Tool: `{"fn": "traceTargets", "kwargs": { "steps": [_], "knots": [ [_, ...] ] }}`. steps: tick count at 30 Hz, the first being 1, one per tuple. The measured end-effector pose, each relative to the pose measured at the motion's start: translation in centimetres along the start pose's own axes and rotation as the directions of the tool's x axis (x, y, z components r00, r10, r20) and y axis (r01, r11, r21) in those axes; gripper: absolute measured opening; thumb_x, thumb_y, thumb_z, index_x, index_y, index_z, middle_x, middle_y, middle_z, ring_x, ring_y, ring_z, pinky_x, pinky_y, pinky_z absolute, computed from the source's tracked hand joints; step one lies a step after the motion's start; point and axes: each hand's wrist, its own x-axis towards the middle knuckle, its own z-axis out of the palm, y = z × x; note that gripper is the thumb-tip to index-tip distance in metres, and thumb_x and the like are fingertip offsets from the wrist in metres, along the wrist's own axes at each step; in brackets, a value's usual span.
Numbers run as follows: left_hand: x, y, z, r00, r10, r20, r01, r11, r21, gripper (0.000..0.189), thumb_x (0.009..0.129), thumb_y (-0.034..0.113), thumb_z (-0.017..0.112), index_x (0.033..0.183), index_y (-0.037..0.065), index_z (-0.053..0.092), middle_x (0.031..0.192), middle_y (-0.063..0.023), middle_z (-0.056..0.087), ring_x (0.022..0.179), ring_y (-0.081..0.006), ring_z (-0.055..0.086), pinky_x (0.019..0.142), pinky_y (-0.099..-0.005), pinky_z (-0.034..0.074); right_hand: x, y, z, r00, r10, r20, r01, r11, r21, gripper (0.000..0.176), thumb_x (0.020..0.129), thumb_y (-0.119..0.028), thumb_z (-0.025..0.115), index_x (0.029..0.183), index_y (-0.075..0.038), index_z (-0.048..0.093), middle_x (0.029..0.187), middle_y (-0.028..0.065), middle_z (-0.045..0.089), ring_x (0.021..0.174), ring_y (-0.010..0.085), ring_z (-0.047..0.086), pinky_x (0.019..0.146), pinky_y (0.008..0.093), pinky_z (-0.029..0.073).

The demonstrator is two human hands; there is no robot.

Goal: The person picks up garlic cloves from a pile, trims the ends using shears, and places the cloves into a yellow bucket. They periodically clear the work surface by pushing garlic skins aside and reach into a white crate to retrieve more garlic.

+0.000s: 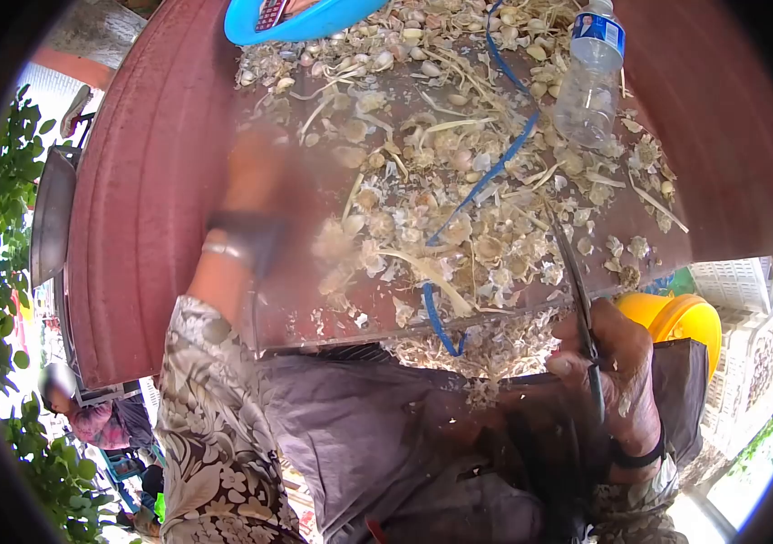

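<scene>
My left hand [264, 172], smeared by motion, is over the left side of the red-brown table [286, 263], beside scattered garlic skins [486, 245]; its fingers do not show clearly. Near the table's front edge, my right hand [627, 363] is closed around a long, thin, dark metal cutting tool [572, 258]. The tool's narrow tip points away from me over the garlic skins, and its lower end runs down past my thumb. Whole garlic cloves [382, 62] lie among dry stems toward the far side.
A blue basin [314, 24] with a red item inside stands at the far edge. A plastic bottle [590, 91] lies at the far right. A blue strap [504, 159] crosses the skins. At right are a yellow bucket [699, 317] and white crates [744, 372]. A person [101, 422] is at left.
</scene>
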Motion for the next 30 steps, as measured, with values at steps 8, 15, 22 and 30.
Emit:
{"fn": "traceTargets", "kwargs": {
  "steps": [8, 15, 22, 30],
  "knots": [
    [-9.7, 6.7, -7.7, 0.970, 0.235, -0.070, -0.215, 0.680, -0.701, 0.025, 0.087, 0.005, 0.061, 0.110, -0.002, 0.055, 0.097, -0.0122, 0.063, 0.082, -0.0131, 0.061, 0.068, -0.0210, 0.049, -0.6, -0.6, 0.7, 0.998, -0.058, 0.002, 0.058, 0.993, 0.103, 0.047, 0.079, -0.038, 0.075, 0.072, 0.001, 0.050, 0.059, 0.0107, 0.039, 0.059, 0.0172, 0.030, 0.051, 0.0348, 0.033],
    [-16.0, 13.9, -10.4, 0.974, -0.073, 0.214, 0.196, -0.197, -0.961, 0.024, 0.086, 0.005, 0.062, 0.109, -0.001, 0.056, 0.098, -0.0132, 0.064, 0.082, -0.0160, 0.061, 0.071, -0.0249, 0.049, -1.9, -1.3, 1.7, 0.966, -0.258, -0.031, 0.257, 0.965, -0.054, 0.049, 0.075, -0.042, 0.076, 0.084, 0.002, 0.056, 0.063, 0.0084, 0.042, 0.059, 0.0169, 0.040, 0.053, 0.0333, 0.035],
    [-20.1, 18.9, -10.7, 0.982, -0.139, 0.125, 0.061, -0.391, -0.919, 0.026, 0.085, 0.002, 0.061, 0.110, -0.002, 0.057, 0.106, -0.0126, 0.062, 0.097, -0.0182, 0.059, 0.085, -0.0308, 0.049, -3.2, -1.9, 2.5, 0.920, -0.383, -0.083, 0.347, 0.895, -0.281, 0.057, 0.071, -0.043, 0.077, 0.096, 0.003, 0.053, 0.074, 0.0140, 0.053, 0.067, 0.0326, 0.056, 0.059, 0.0392, 0.044],
    [-20.5, 23.2, -9.5, 0.939, -0.342, 0.036, -0.137, -0.469, -0.872, 0.023, 0.088, 0.002, 0.056, 0.111, -0.001, 0.057, 0.106, -0.0095, 0.062, 0.101, -0.0175, 0.057, 0.095, -0.0336, 0.043, -3.7, -1.4, 2.6, 0.933, -0.359, -0.034, 0.336, 0.899, -0.283, 0.049, 0.078, -0.042, 0.071, 0.087, 0.000, 0.048, 0.077, 0.0203, 0.056, 0.071, 0.0431, 0.057, 0.058, 0.0475, 0.045]
  ]
}}
